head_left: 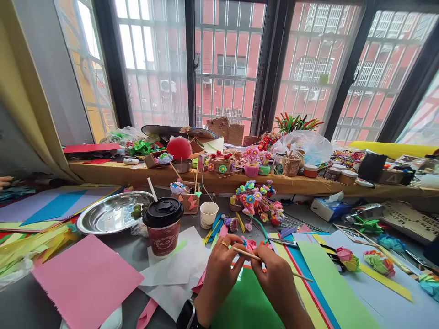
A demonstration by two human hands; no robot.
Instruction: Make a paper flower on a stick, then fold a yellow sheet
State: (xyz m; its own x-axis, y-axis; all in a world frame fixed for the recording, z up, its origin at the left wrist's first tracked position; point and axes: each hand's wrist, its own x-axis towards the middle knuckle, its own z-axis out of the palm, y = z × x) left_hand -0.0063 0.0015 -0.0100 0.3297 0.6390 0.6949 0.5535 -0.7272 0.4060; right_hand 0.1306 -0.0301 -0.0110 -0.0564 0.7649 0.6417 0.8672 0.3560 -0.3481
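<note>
A thin wooden stick (pixel 247 254) runs between my two hands, its far end sticking out to the right past my right hand. My left hand (pixel 222 260), with a ring and a dark watch, pinches the stick near its left end. My right hand (pixel 274 267) has its fingers closed round the stick further along. Just beyond my fingertips is a pink folded paper piece (pixel 251 246), partly hidden by my hands. Beneath them lies a shiny green sheet (pixel 247 301).
A lidded cup with a straw (pixel 162 233), a metal tray (pixel 103 214) and pink paper (pixel 89 283) are left. Coloured strips and paper flowers (pixel 348 259) lie right. Behind stand a paper cup (pixel 208 214) and a bunch of craft flowers (pixel 254 198).
</note>
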